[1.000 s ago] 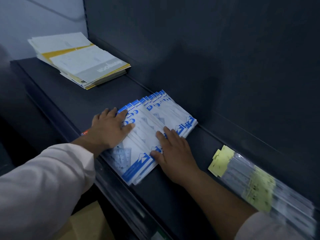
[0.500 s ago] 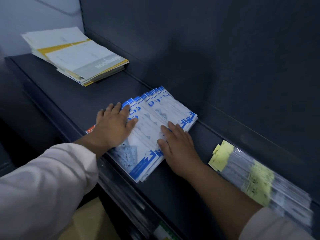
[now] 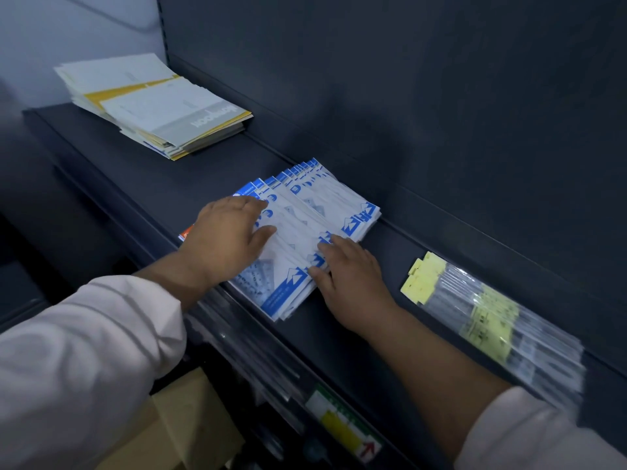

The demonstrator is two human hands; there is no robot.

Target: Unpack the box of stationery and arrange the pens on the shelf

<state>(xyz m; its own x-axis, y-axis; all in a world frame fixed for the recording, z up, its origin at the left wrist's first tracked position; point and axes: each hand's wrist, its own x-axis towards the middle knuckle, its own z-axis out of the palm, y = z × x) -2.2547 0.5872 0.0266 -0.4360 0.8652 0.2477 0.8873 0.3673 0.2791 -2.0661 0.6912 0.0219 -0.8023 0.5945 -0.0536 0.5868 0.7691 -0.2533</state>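
Fanned blue-and-white packets (image 3: 315, 212) lie mid-way along the dark shelf (image 3: 142, 178), reaching from its front edge to near the back wall (image 3: 407, 96). The left hand (image 3: 227, 239) and right hand (image 3: 353, 279) press on them, fingers straight. A paper stack (image 3: 152, 103) sits far left, and clear packs with yellow cards (image 3: 492, 320) lie to the right.

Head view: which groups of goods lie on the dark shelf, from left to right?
Stack of white and yellow paper booklets → fanned blue and white flat packets → clear plastic packets with yellow cards.
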